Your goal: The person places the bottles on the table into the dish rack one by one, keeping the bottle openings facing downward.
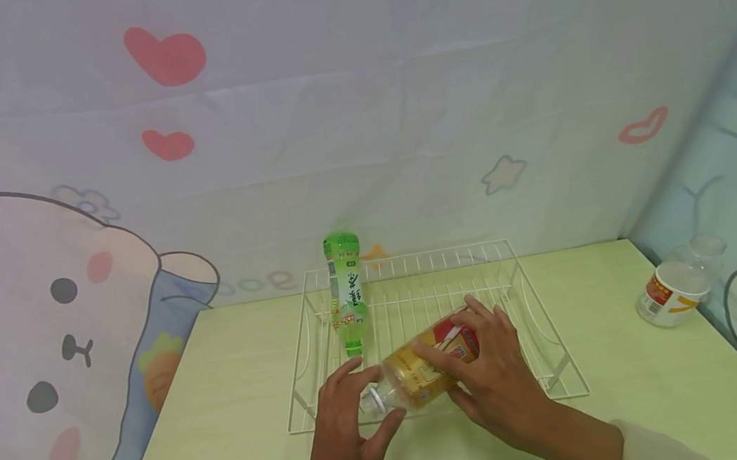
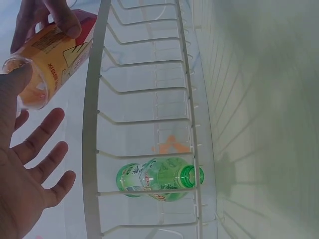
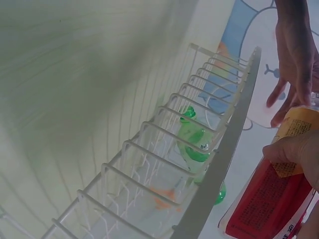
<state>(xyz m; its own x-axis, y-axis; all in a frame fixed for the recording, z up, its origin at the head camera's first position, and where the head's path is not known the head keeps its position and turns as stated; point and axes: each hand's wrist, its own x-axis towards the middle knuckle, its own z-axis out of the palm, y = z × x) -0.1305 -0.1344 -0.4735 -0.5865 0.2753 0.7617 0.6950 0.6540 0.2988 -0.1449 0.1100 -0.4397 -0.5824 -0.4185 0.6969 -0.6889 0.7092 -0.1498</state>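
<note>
Here on the pale table (image 1: 244, 378) we'd call the work only partway along: the white wire rack (image 2: 90, 119) already holds the green bottle (image 1: 348, 287), neck down, while the clear labelled bottle (image 1: 679, 287) stands off to the right, outside it. We're watching the yellow-and-red bottle (image 1: 418, 371), tilted above the rack's front and not yet set in, and there's the right hand (image 1: 494, 370) clamped round its body, the left hand (image 1: 342, 423) reaching palm-inward, fingers spread apart about its neck
</note>
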